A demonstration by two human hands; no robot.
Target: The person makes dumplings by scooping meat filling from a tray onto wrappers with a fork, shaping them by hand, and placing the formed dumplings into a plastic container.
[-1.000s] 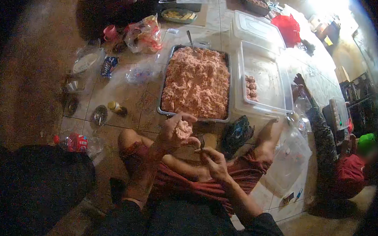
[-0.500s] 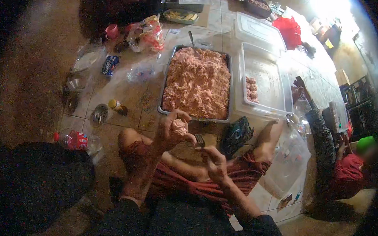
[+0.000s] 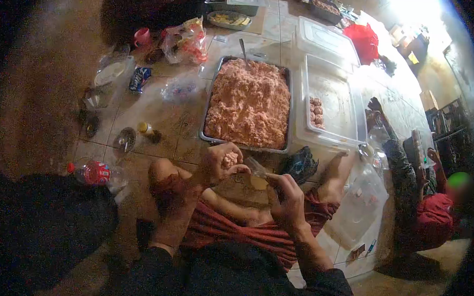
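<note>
My left hand (image 3: pixel 219 163) is curled around a lump of raw minced meat (image 3: pixel 230 159), which bulges out between thumb and fingers. Close beside it, my right hand (image 3: pixel 288 202) pinches the end of a small spoon-like utensil (image 3: pixel 256 168), blurred, its head close to the left thumb. Just beyond both hands lies a large metal tray (image 3: pixel 202 129) heaped with minced meat (image 3: pixel 248 103). A spoon handle (image 3: pixel 243 50) sticks up from the far side of the heap. Right of the tray, a clear plastic container (image 3: pixel 336 107) holds several meatballs (image 3: pixel 316 113) along its left side.
A dark plastic bag (image 3: pixel 301 165) lies by my right knee. To the left are a red-labelled bottle (image 3: pixel 96 172), a small yellow-capped jar (image 3: pixel 145 128), a blue packet (image 3: pixel 140 79) and a pink cup (image 3: pixel 142 37). Another person (image 3: pixel 432 215) sits at the right.
My right hand has moved up and right, and the utensil has turned and shifted slightly. My left hand keeps the meat lump and has moved slightly. The person at the right has shifted an arm.
</note>
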